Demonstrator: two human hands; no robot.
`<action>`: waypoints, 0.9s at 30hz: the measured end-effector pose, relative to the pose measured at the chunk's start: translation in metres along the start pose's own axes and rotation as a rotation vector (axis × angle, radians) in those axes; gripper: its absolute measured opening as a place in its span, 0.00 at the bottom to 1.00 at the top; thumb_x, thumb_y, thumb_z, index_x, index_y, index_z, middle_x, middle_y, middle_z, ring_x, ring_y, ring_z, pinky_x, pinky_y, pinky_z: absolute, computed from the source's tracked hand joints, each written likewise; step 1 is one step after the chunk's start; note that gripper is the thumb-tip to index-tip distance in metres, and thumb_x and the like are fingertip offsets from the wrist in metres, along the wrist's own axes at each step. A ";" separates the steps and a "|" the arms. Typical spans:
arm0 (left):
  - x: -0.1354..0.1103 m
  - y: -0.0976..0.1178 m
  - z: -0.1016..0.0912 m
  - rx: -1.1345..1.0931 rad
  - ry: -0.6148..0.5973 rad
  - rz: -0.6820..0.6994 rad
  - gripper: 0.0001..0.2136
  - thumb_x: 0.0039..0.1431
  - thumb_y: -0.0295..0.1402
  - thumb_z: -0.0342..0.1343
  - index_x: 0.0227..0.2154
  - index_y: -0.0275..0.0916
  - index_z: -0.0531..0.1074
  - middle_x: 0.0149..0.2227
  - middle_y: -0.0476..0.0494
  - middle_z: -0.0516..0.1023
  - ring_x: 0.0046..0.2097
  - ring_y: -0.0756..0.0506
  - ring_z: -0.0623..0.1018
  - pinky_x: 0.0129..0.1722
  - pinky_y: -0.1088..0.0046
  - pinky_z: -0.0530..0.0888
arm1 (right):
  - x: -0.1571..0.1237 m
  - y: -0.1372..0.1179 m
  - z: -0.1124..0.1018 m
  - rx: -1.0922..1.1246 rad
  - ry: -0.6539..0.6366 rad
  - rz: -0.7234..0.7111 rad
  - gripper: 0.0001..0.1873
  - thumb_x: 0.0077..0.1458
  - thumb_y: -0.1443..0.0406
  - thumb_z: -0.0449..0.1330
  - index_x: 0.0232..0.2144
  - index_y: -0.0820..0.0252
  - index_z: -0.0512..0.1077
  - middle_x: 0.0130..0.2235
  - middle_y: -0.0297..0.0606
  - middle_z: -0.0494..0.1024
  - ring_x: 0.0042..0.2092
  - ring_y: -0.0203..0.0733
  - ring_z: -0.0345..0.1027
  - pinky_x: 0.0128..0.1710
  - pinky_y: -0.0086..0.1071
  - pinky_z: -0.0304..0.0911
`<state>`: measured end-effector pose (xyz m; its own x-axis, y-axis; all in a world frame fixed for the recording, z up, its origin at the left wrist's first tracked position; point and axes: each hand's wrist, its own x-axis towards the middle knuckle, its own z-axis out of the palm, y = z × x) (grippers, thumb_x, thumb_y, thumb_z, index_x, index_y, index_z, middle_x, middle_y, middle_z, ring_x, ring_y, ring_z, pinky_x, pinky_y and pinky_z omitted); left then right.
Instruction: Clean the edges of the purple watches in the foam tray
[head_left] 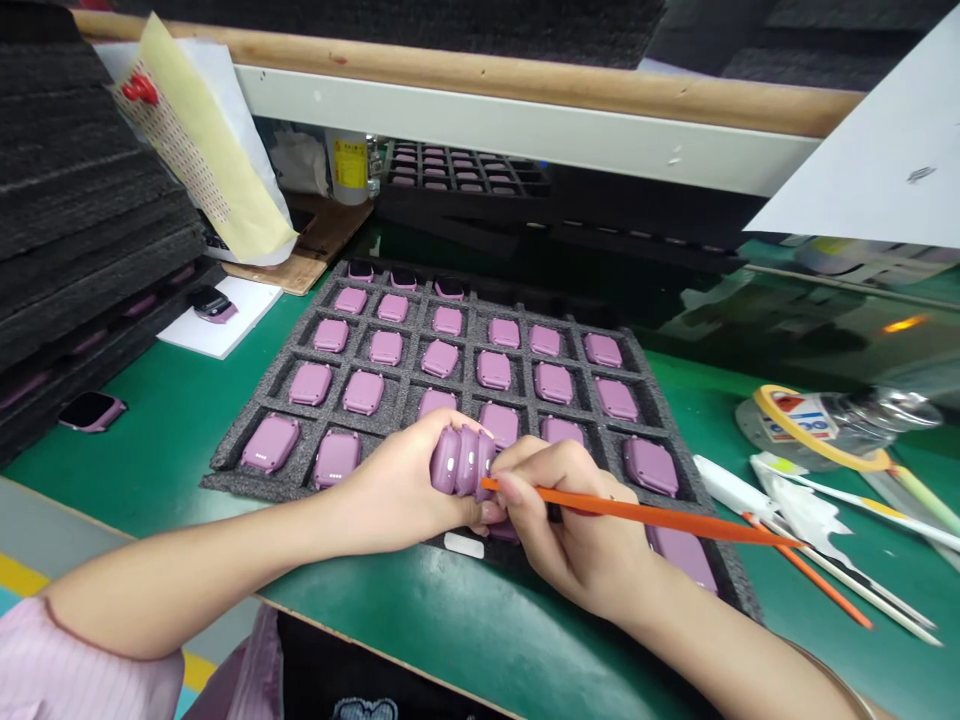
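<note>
The left hand [409, 475] grasps a stack of purple watch cases [459, 460], at least three set face to back, between thumb and curled fingers; oval slots show along their sides. The stack is held above the front middle of a dark grey foam tray [225, 478]. The right hand [585, 525] pinches a flat orange stick [637, 512] between thumb and fingers, its tip at the rightmost case of the stack; whether the tip touches cannot be told. The stick's other end extends to the right, over the tray's edge.

The tray lies on a green table [375, 610], its compartments carrying further purple watch bodies [271, 442], most with their backs up; three with dark screens [403, 279] occupy the back row at left. A small white oblong piece [464, 545] is at the tray's front edge.

At left, a smartwatch [91, 410] lies on the table near stacked foam sheets [82, 230]; another watch [212, 303] rests on a white pad [195, 338]. At right are a clear bottle [799, 420] with a yellow ring [832, 455] across it, a crumpled white tissue [810, 510], tweezers [885, 585] and a second orange stick [825, 585].
</note>
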<state>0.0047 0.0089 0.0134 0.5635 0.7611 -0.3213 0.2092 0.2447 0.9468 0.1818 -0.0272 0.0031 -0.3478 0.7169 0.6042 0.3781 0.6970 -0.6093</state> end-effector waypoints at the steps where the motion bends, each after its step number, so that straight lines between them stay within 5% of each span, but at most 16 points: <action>1: 0.000 0.000 0.000 0.012 0.003 -0.003 0.23 0.45 0.35 0.71 0.42 0.43 0.67 0.37 0.50 0.74 0.38 0.46 0.74 0.37 0.67 0.74 | 0.000 0.001 0.000 0.013 0.005 0.004 0.09 0.65 0.72 0.53 0.35 0.53 0.61 0.26 0.30 0.73 0.28 0.36 0.72 0.26 0.28 0.70; 27: 0.001 0.003 0.002 -0.064 0.017 -0.035 0.25 0.41 0.30 0.71 0.43 0.41 0.68 0.35 0.52 0.74 0.36 0.48 0.73 0.37 0.67 0.74 | -0.003 0.004 0.001 0.044 0.032 -0.011 0.09 0.64 0.73 0.54 0.35 0.54 0.60 0.27 0.31 0.73 0.29 0.36 0.72 0.26 0.27 0.70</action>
<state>0.0073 0.0088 0.0156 0.5427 0.7614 -0.3546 0.1767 0.3093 0.9344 0.1835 -0.0268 -0.0017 -0.3237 0.7087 0.6269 0.3360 0.7055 -0.6240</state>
